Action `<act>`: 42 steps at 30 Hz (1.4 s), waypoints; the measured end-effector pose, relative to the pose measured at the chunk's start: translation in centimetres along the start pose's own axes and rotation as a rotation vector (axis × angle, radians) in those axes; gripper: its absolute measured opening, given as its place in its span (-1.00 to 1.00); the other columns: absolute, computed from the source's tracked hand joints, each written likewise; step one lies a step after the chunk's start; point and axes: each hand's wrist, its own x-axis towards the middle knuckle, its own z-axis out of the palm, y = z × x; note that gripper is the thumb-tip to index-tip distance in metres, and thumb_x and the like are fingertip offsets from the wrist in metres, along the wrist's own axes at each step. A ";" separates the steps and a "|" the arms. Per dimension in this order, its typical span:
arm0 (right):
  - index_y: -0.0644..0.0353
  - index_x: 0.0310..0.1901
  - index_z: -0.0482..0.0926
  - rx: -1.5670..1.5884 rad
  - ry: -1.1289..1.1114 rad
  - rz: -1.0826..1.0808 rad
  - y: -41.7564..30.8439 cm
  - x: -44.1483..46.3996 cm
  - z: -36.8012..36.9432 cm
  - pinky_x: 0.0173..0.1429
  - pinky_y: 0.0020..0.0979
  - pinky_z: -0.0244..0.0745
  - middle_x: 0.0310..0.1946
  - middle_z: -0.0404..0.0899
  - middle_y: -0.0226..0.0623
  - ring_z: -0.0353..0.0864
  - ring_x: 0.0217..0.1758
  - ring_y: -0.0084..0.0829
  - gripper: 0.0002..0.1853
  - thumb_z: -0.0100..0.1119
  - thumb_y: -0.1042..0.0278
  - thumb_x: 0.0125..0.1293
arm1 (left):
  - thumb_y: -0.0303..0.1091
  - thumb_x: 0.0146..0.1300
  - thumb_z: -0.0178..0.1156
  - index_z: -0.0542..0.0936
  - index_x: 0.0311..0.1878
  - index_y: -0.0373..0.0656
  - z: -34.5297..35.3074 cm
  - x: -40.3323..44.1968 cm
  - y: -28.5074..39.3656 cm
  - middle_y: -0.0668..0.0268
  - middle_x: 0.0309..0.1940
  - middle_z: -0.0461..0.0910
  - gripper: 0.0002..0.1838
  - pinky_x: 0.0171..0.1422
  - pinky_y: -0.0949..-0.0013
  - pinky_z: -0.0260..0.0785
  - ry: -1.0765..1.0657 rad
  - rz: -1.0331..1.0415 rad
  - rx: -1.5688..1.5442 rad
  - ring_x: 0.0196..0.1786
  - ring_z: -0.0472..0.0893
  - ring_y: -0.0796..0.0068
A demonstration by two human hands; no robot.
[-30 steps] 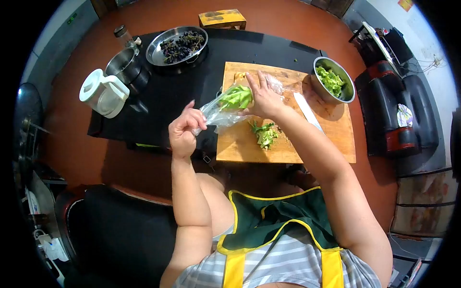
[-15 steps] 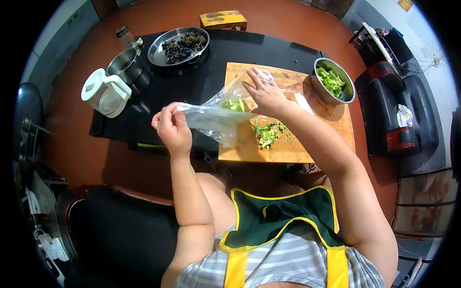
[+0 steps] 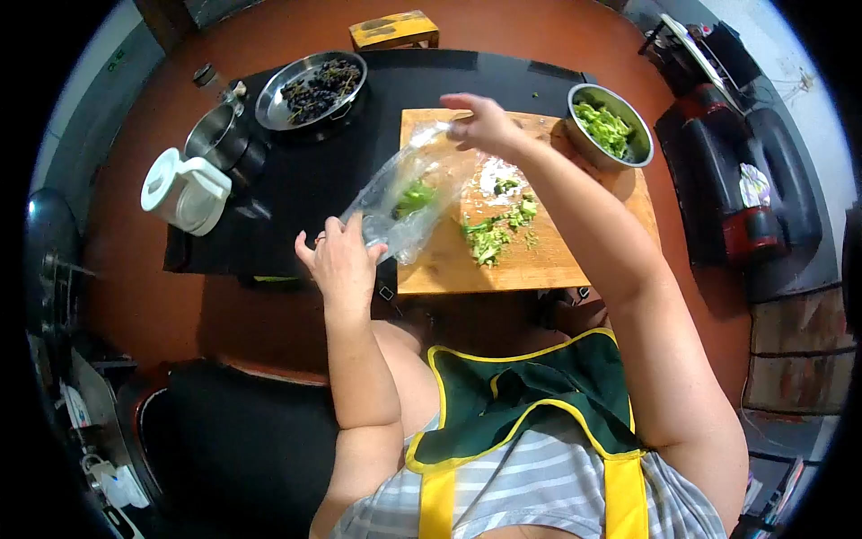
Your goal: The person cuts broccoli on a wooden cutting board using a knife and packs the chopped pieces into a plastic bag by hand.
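Observation:
A clear plastic bag point(image 3: 431, 171) stretches between my hands over the left part of the wooden cutting board point(image 3: 548, 265). Green vegetable pieces point(image 3: 415, 196) show through it. My left hand point(image 3: 344, 256) grips the bag's lower left end, thumb and fingers curled on the film. At the bag's upper end, the slightly blurred fingers of my right hand point(image 3: 485, 128) pinch the film. Chopped greens point(image 3: 492, 238) lie in a loose pile on the board below the right forearm. A bright white patch beside the pile is too glaring to make out.
A steel bowl point(image 3: 575, 148) of cut greens stands at the board's far right corner. On the black table point(image 3: 310, 189) are a steel pan point(image 3: 269, 101) of dark grapes, a metal pot point(image 3: 215, 135), a glass jar point(image 3: 208, 79) and a white-lidded pitcher point(image 3: 184, 193). A yellow stool point(image 3: 393, 30) stands beyond.
My left hand has moved down and right, my right hand up. The bag, earlier pulled sideways, now slants from upper right to lower left. The view has shifted slightly.

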 end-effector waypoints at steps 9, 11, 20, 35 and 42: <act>0.25 0.16 0.39 -0.091 0.203 0.449 4.0 -10.6 -11.4 -0.07 -0.34 0.53 0.01 0.54 -0.09 0.59 -0.03 -0.32 -0.45 0.25 0.21 0.16 | -0.10 -0.22 0.51 -0.01 0.45 0.13 2.0 0.3 2.8 0.16 0.25 0.33 0.16 0.37 -0.13 -0.07 -0.094 0.109 -0.133 0.03 0.57 0.12; 0.28 0.07 0.46 -0.731 0.099 0.426 8.5 -15.4 -11.7 -0.03 -0.27 0.49 -0.09 0.57 0.00 0.59 -0.03 -0.19 -0.46 0.26 0.09 0.13 | -0.08 -0.20 0.49 0.07 0.43 0.10 0.8 0.3 3.7 0.22 0.22 0.36 0.09 0.39 -0.16 -0.12 -0.108 0.089 -0.053 0.06 0.55 0.14; 0.14 -0.09 0.52 -0.663 0.108 0.551 16.3 -25.6 -8.5 0.01 -0.13 0.44 -0.19 0.53 0.02 0.52 -0.06 -0.04 -0.67 0.22 0.21 0.14 | -0.11 0.12 0.28 0.49 0.12 -0.13 -0.5 -2.5 10.7 0.16 0.17 0.39 -0.48 0.45 0.09 -0.07 -0.097 0.376 -0.446 0.23 0.35 0.17; -0.07 0.15 0.46 -0.470 -0.041 0.229 16.2 -21.6 -11.0 0.06 -0.13 0.42 -0.09 0.58 -0.09 0.52 0.00 -0.05 -0.59 0.07 0.32 0.23 | 0.24 0.28 -0.09 0.04 0.35 -0.46 13.3 4.5 17.2 -0.28 0.32 0.09 -0.09 0.44 0.18 0.01 -0.516 -0.060 -0.473 0.40 0.14 -0.05; -0.05 0.15 0.47 -0.415 -0.131 0.047 16.0 -24.2 -12.6 0.08 -0.15 0.42 -0.03 0.56 -0.14 0.50 0.03 -0.05 -0.56 0.13 0.39 0.18 | 0.18 0.31 -0.07 0.18 0.33 -0.38 12.6 0.5 15.7 -0.12 0.36 0.12 -0.20 0.47 0.20 -0.04 -0.494 0.311 -0.566 0.41 0.16 0.01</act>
